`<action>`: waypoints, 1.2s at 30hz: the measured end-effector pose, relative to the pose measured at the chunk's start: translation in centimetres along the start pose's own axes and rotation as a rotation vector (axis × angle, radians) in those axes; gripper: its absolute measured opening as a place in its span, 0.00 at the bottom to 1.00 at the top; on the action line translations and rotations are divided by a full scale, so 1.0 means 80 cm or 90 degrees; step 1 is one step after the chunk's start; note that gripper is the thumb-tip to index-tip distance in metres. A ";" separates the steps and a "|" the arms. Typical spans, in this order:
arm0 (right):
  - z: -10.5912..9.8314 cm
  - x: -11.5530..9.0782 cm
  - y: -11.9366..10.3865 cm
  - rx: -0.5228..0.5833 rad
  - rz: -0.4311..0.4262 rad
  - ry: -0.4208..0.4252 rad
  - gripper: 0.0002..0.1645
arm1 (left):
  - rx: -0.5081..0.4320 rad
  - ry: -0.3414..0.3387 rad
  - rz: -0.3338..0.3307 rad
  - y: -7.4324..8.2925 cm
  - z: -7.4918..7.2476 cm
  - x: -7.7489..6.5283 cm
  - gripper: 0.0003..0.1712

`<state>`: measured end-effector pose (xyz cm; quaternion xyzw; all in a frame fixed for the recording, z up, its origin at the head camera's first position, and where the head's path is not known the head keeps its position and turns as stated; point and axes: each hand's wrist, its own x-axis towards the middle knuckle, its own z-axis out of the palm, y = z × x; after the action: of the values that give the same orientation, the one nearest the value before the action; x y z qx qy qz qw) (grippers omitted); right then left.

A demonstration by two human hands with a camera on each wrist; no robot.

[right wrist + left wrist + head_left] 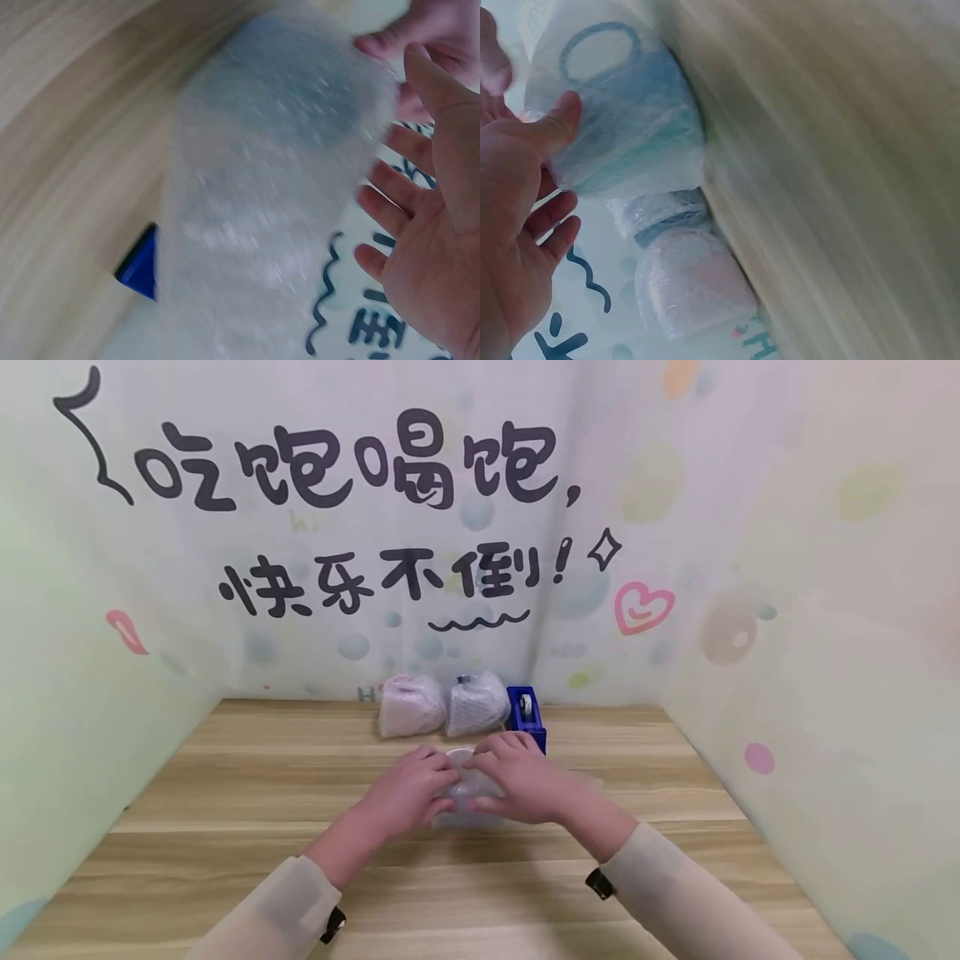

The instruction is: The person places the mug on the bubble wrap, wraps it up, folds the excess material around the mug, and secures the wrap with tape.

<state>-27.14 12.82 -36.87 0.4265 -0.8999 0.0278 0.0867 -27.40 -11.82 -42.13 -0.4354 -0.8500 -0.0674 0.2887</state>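
A mug in translucent bubble wrap [641, 120] shows blue and teal through the plastic in the left wrist view, with a blue ring like a handle. My left hand [408, 789] holds it, thumb [562, 120] on its near face and some fingers partly hidden behind. On its other side, my right hand [528, 781] touches the wrap's edge with loosely bent fingertips [371, 199], thumb standing apart. From the mug, a loose length of bubble wrap [232, 247] extends in the right wrist view. Both hands largely cover the mug in the head view.
Two bundles in bubble wrap, one pinkish [410, 706] and one greyish [477, 703], stand against the back wall. Beside them is a blue tape dispenser [527, 714]. A patterned wall with dark lettering [405, 568] closes the back of the wooden table [247, 785].
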 end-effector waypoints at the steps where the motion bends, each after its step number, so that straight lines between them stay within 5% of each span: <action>1: -0.008 -0.005 0.002 0.023 -0.003 0.005 0.31 | -0.004 -0.006 -0.001 0.000 0.000 0.001 0.20; 7: -0.041 -0.042 0.019 0.061 -0.042 0.045 0.21 | -0.031 -0.052 -0.025 -0.004 -0.003 0.001 0.21; 12: -0.035 -0.071 0.017 0.053 -0.140 0.091 0.20 | -0.084 -0.108 -0.081 -0.012 -0.007 0.001 0.22; 16: -0.021 -0.091 0.003 0.072 -0.190 0.091 0.34 | -0.150 -0.163 -0.137 -0.021 -0.010 0.007 0.26; 20: 0.000 -0.100 -0.017 0.011 -0.228 0.079 0.52 | -0.172 -0.177 -0.127 -0.030 -0.013 0.012 0.27; 25: 0.033 -0.090 -0.028 -0.098 -0.297 0.192 0.38 | -0.176 -0.171 -0.082 -0.038 -0.013 0.014 0.28; 29: 0.047 -0.071 -0.024 -0.079 -0.332 0.334 0.25 | -0.173 -0.165 -0.047 -0.040 -0.011 0.015 0.30; 33: 0.043 -0.043 -0.019 -0.006 -0.284 0.431 0.10 | -0.170 -0.177 -0.039 -0.038 -0.011 0.017 0.31; 36: 0.038 -0.020 -0.017 0.037 -0.237 0.444 0.08 | -0.170 -0.193 -0.034 -0.036 -0.011 0.019 0.31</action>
<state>-25.51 12.80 -40.15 0.5498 -0.7223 0.1801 0.3790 -29.99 -12.83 -40.18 -0.4524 -0.8784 -0.1211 0.0952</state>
